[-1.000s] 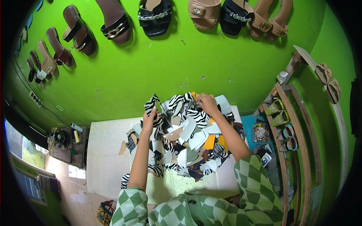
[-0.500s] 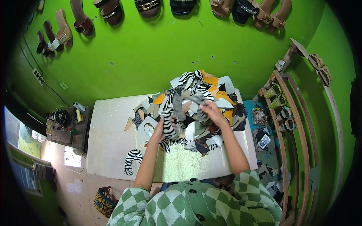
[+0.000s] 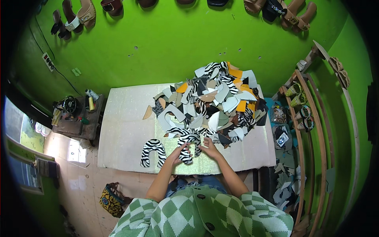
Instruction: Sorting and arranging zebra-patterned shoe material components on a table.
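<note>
A U-shaped zebra-striped piece [image 3: 189,137] of soft sheet material is between my hands near the table's front edge, with its arch pointing away from me. My left hand [image 3: 176,155] is closed on its left leg, thumb on top. At the right leg, my right hand [image 3: 211,150] pinches the edge with its fingertips. To the left, a second zebra-striped U-shaped piece [image 3: 153,144] lies flat by itself, legs toward me. Just beyond my hands rises a heap of cut scraps [image 3: 209,96] in white, grey, black, orange, tan and zebra stripes.
The pale table [image 3: 126,114] stands against a green wall hung with sandals [image 3: 256,4]. On the left is a small bench [image 3: 69,125] with thread spools. Shelf rails [image 3: 300,138] with sandals rise at the right, above floor scraps [image 3: 283,179]. A patterned bag [image 3: 111,200] sits on the floor.
Both hands have come back from over the heap to the table's front edge with the striped piece. A blurred grey strip by my right hand no longer shows. The view has shifted.
</note>
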A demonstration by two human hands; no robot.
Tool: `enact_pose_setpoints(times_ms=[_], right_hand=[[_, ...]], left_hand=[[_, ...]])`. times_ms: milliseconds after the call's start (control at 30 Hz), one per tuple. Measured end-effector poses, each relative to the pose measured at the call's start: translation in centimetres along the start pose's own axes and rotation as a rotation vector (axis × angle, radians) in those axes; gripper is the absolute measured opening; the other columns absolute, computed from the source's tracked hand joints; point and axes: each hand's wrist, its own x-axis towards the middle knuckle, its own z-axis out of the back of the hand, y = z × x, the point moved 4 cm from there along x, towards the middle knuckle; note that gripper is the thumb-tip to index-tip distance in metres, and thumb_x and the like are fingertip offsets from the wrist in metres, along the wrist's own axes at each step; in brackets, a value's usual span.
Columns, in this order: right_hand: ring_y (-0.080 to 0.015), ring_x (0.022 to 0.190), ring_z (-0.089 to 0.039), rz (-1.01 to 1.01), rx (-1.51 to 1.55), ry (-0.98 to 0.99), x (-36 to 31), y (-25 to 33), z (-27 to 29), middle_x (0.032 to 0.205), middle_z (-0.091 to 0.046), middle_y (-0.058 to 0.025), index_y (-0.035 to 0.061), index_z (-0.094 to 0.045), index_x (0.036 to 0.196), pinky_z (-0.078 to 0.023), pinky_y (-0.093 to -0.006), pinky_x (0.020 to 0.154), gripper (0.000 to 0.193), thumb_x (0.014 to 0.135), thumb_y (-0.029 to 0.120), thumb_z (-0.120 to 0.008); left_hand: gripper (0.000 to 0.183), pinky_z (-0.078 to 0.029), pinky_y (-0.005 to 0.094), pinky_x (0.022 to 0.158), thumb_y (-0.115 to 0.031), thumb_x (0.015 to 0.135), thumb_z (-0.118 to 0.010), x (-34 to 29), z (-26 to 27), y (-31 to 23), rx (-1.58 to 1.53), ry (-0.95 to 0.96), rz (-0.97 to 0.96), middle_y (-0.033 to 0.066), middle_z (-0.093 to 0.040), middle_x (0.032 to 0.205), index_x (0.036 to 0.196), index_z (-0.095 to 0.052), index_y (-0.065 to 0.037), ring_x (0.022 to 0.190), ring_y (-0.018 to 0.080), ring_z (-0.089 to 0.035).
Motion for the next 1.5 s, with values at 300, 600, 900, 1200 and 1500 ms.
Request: enact_pose_setpoints(times_ms=[300,600,900,1200,1500], right_hand=[[-0.0169,0.086,-0.059,0.148,-0.118,-0.063,-1.1,-0.2,-1.2,0.097,-0.061,-0.0096,0.0025,-0.043,0.118,-0.048,-0.0276,0.074,0.052,0.075,0.012,-0.071],[-0.0349,0.105,-0.049,0.097,-0.73,-0.214,-3.4,2.4,-0.4,0.114,-0.045,-0.0175,0.0087,-0.043,0.121,-0.044,-0.0382,0.087,0.064,0.064,0.0,-0.069],[-0.0318,0.102,-0.05,0.009,-0.899,-0.123,-2.2,3.2,-1.1,0.108,-0.045,-0.0134,0.0118,-0.052,0.111,-0.046,-0.0388,0.084,0.054,0.061,0.009,-0.074],[-0.0254,0.093,-0.055,0.001,-0.882,-0.15,-0.5,3.8,-0.1,0.096,-0.053,-0.0082,0.0126,-0.054,0.102,-0.045,-0.0373,0.077,0.042,0.065,0.017,-0.073],[-0.0257,0.086,-0.056,0.37,-0.589,-0.102,2.2,5.5,-1.1,0.09,-0.055,-0.0093,0.007,-0.055,0.101,-0.046,-0.0349,0.073,0.034,0.07,0.014,-0.067]], left_hand=[[0.033,-0.05,0.0251,0.063,-0.015,0.08,-0.067,-0.9,2.4,-0.3,0.738,-0.167,-0.252,0.0071,-0.061,0.084,0.103,-0.053,0.003,0.071,0.0126,-0.059],[0.029,-0.045,0.038,0.081,-0.011,0.071,-0.064,-2.0,2.3,-3.0,1.511,-0.585,-0.556,0.013,-0.055,0.096,0.099,-0.057,-0.006,0.092,0.0298,-0.054],[0.058,-0.039,0.0402,0.091,-0.007,0.06,-0.071,1.5,-0.2,-9.1,1.716,-0.632,-0.951,0.0116,-0.048,0.12,0.115,-0.054,-0.011,0.112,0.0311,-0.043],[0.06,-0.034,0.0392,0.089,-0.021,0.051,-0.081,3.5,0.8,-10.3,1.849,-0.615,-0.834,0.0053,-0.053,0.107,0.106,-0.056,-0.014,0.106,0.0256,-0.045],[0.027,-0.043,0.0374,0.073,-0.014,0.061,-0.073,3.1,2.8,-12.8,1.668,-0.408,-0.994,0.0079,-0.058,0.084,0.085,-0.062,-0.007,0.082,0.0287,-0.054]])
